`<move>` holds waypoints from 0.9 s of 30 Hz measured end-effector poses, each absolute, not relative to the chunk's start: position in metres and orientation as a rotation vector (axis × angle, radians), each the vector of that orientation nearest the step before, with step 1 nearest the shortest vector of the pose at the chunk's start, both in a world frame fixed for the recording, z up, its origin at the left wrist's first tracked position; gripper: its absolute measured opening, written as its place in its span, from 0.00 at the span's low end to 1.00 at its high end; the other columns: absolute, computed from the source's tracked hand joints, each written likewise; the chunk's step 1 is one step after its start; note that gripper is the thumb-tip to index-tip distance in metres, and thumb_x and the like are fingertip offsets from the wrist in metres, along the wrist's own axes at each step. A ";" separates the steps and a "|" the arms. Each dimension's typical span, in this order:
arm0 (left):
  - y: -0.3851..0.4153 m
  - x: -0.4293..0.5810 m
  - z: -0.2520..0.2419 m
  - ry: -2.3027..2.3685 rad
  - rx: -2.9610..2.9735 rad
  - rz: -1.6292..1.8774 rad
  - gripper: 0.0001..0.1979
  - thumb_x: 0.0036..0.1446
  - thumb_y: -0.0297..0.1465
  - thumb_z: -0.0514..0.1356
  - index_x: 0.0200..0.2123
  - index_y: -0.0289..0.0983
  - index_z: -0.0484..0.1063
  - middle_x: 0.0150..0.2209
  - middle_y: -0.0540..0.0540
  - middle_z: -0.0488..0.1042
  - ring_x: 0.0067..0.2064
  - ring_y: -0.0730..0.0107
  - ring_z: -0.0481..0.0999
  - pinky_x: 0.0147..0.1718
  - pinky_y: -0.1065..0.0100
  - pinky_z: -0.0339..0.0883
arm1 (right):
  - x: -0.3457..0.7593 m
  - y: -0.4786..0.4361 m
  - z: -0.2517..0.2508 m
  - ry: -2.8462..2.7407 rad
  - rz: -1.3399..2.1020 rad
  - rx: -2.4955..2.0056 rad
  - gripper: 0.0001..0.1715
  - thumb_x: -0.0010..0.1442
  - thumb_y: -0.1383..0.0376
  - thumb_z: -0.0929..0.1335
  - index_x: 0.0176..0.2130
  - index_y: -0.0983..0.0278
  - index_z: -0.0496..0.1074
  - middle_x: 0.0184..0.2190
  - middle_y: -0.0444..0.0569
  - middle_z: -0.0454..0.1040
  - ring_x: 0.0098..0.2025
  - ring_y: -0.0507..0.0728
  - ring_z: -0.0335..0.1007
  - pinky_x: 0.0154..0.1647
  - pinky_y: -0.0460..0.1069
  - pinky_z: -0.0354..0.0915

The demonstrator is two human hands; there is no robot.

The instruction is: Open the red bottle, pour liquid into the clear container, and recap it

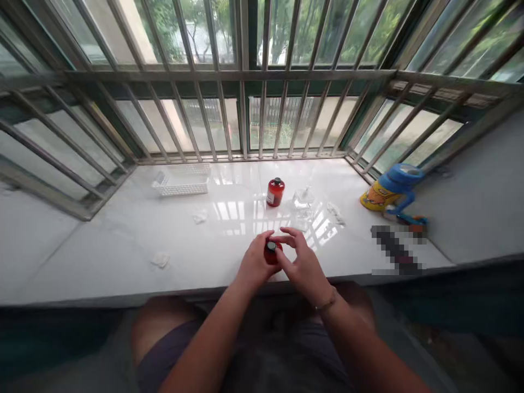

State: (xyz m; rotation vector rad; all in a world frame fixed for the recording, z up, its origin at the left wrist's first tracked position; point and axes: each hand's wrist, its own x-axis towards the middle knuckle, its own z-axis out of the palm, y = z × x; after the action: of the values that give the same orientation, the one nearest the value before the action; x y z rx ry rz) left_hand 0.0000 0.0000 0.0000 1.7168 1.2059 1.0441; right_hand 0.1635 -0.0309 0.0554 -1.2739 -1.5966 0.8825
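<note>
Near the front edge of the white ledge, my left hand (256,257) is wrapped around a small red bottle (270,256) with a black cap (271,246). The bottle looks upright, and much of its body is hidden behind my fingers. My right hand (301,259) comes in from the other side, thumb and forefinger closed about the cap, its other fingers lifted. A second red bottle (275,193), also black-capped and with a pale label, stands farther back. Beside that one is a clear glass bottle (303,202).
A white perforated basket (183,187) sits at the back left. Crumpled white tissues (200,216) lie on the ledge (110,251). A blue and yellow flask (388,188) leans at the right, near a blurred-out dark object (395,249). Metal window bars (241,120) enclose the back and sides.
</note>
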 end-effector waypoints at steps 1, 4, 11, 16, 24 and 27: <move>0.000 0.000 0.001 1.202 1.722 1.047 0.41 0.49 0.28 0.75 0.66 0.41 0.67 0.62 0.41 0.75 0.60 0.49 0.77 0.62 0.47 0.72 | 0.164 -0.031 0.054 -1.581 0.865 -1.264 0.30 0.69 0.63 0.69 0.66 0.56 0.61 0.56 0.51 0.80 0.61 0.62 0.76 0.67 0.63 0.71; -0.001 -0.001 0.003 1.191 1.739 1.057 0.42 0.48 0.26 0.76 0.66 0.42 0.67 0.62 0.41 0.75 0.61 0.50 0.77 0.63 0.48 0.71 | 0.164 -0.030 0.052 -1.562 0.837 -1.243 0.33 0.68 0.63 0.71 0.67 0.56 0.60 0.57 0.53 0.79 0.61 0.63 0.76 0.67 0.64 0.70; 0.000 0.000 0.005 1.201 1.758 1.063 0.41 0.48 0.25 0.75 0.65 0.43 0.67 0.60 0.43 0.76 0.59 0.53 0.78 0.61 0.51 0.72 | 0.164 -0.028 0.049 -1.609 0.874 -1.269 0.36 0.66 0.63 0.72 0.68 0.55 0.59 0.58 0.51 0.80 0.64 0.63 0.74 0.69 0.64 0.68; -0.001 0.000 0.004 1.210 1.763 1.072 0.41 0.48 0.25 0.75 0.65 0.43 0.67 0.60 0.43 0.76 0.59 0.53 0.78 0.61 0.52 0.73 | 0.163 -0.027 0.047 -1.628 0.807 -1.276 0.35 0.66 0.63 0.72 0.68 0.55 0.60 0.56 0.51 0.80 0.62 0.62 0.76 0.68 0.64 0.69; -0.001 0.000 0.002 1.165 1.741 1.091 0.43 0.48 0.24 0.76 0.65 0.46 0.67 0.56 0.46 0.77 0.56 0.54 0.79 0.61 0.50 0.73 | 0.168 -0.035 0.044 -1.611 0.691 -1.307 0.33 0.66 0.61 0.72 0.66 0.57 0.62 0.48 0.49 0.78 0.53 0.61 0.78 0.64 0.64 0.72; -0.001 0.001 0.000 1.154 1.730 1.101 0.42 0.49 0.24 0.75 0.66 0.46 0.66 0.56 0.46 0.77 0.56 0.55 0.80 0.62 0.50 0.73 | 0.167 -0.038 0.045 -1.600 0.696 -1.299 0.32 0.66 0.61 0.72 0.65 0.56 0.61 0.47 0.48 0.79 0.52 0.60 0.78 0.64 0.63 0.73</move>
State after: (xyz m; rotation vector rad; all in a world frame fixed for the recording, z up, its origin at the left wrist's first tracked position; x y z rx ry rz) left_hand 0.0006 -0.0014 0.0003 1.7297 1.1542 1.1012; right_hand 0.1673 -0.0383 0.0448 -1.2989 -1.6002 0.6965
